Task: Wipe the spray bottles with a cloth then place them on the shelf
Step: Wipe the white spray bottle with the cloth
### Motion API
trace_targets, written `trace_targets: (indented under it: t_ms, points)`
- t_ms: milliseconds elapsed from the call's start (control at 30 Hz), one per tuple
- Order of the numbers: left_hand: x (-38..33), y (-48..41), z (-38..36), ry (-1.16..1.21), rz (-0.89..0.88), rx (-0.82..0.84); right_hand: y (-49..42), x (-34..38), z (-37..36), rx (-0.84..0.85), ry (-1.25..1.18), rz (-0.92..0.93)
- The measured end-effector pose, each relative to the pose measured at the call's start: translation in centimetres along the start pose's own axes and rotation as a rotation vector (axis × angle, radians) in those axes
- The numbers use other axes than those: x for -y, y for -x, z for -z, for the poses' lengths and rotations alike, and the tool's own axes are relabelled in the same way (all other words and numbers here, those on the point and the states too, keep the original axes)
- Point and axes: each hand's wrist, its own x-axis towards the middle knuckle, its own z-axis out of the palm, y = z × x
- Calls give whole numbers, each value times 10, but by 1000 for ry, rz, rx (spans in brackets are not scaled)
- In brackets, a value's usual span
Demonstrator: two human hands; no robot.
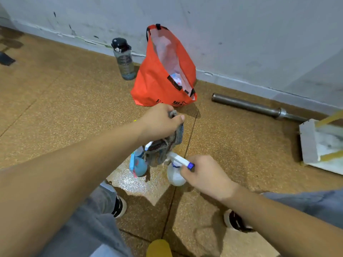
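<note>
Closest to me, at the bottom edge, sits a rounded yellow object (160, 247), too cropped to identify. Just past it are two dark shoes with white soles (119, 206) planted on the speckled tan floor (55, 108).

The right hand (206, 175) has its fingers curled round the neck of a white spray bottle (175, 176), just below the blue-tipped nozzle (190, 165) – the bottle stands low, at or just above the floor. Touching its left side is a blue spray bottle (140, 166), partly hidden.

Above both, the left hand (159, 120) is closed tight, thumb pressed over a bunched grey-and-blue cloth (159, 151) that hangs down onto the white bottle's sprayer head.

Further back stands an orange bag (157, 80), mouth open. It carries black lettering low on the front, mostly hidden by the left hand, and a small dark tag near the rim – neither readable. Left of it, near the wall (241, 25), is a clear water bottle (124, 59) with a black cap; its print is too blurred to read. To the right a metal bar (250, 105) lies along the wall's foot, and a white boxy frame (309, 143) sits at the right edge.
</note>
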Motion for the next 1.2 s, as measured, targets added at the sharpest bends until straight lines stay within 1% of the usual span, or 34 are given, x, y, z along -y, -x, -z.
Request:
trace_targets:
  t_ms: [100,167,200,267,400,500,600,700,767,867,933,1000,1100,1200]
  points:
    - [-30,3,7,160,-31,-29,20,1,58,-100,-90,28]
    - [-50,-1,8,268,-53,-7,29,2,97,-181,-126,47]
    - [-58,-4,5,298,-69,-8,33,4,114,-218,-148,47]
    - [-75,-12,-3,339,-115,-59,37,6,143,-280,-190,39]
    - [-100,-20,-20,406,-193,-123,48,5,178,-331,-232,34]
    - [-116,-27,-31,422,-227,-153,58,-1,191,-346,-315,13]
    - [-132,-31,-46,466,-272,-168,63,-15,199,-356,-454,-4]
    - [-139,-27,-55,352,-347,-211,62,-31,206,-364,-524,-33]
    - [-141,-25,-56,315,-362,-249,57,-43,209,-380,-507,-24]
    - [-141,-19,-58,357,-329,-303,47,-56,210,-394,-374,28]
    - [-136,-14,-59,353,-334,-343,40,-59,211,-439,-323,78]
    - [-132,-11,-58,356,-347,-341,34,-59,214,-490,-324,112]
    - [-130,-9,-55,410,-349,-346,23,-57,213,-470,-410,113]
    - [-135,-3,-50,342,-493,-387,13,-50,203,-441,-389,178]
